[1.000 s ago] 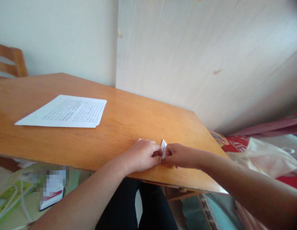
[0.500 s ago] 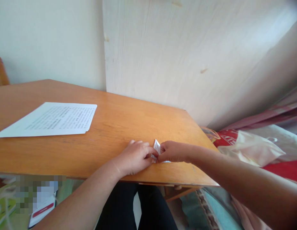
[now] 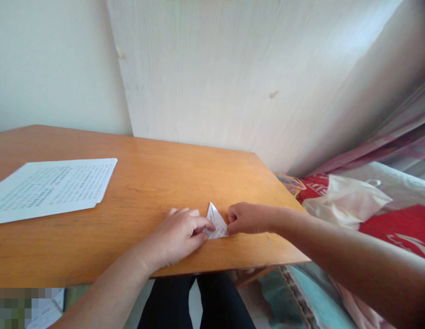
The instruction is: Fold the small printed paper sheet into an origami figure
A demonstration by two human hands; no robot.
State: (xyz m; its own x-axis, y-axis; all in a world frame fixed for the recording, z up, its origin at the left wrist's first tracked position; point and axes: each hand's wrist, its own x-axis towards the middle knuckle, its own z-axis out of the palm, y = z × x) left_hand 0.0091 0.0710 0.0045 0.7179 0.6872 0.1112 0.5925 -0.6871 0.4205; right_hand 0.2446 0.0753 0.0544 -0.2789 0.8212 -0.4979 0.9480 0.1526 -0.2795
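Note:
A small folded paper [image 3: 217, 224], white with print on it and triangular with its point upward, lies flat on the wooden table [image 3: 185, 173] near the front edge. My left hand [image 3: 183, 232] rests at its left side, index finger on the paper and thumb at the lower left edge, holding it down. At the lower right corner is my right hand [image 3: 245, 218], its fingers curled in and the thumb pressed at the paper's corner. The fingertips of the right hand are partly hidden.
Printed sheets [image 3: 58, 187] lie stacked at the table's left. Past the right edge are a cream-coloured bag [image 3: 346, 196] and red packaging [image 3: 401, 228]. A pale wall panel [image 3: 199, 73] rises behind the table. My legs [image 3: 219, 301] are under the front edge.
My right hand has moved away from the left one, along to the paper's right corner, uncovering more of the triangle. The camera view has shifted slightly right.

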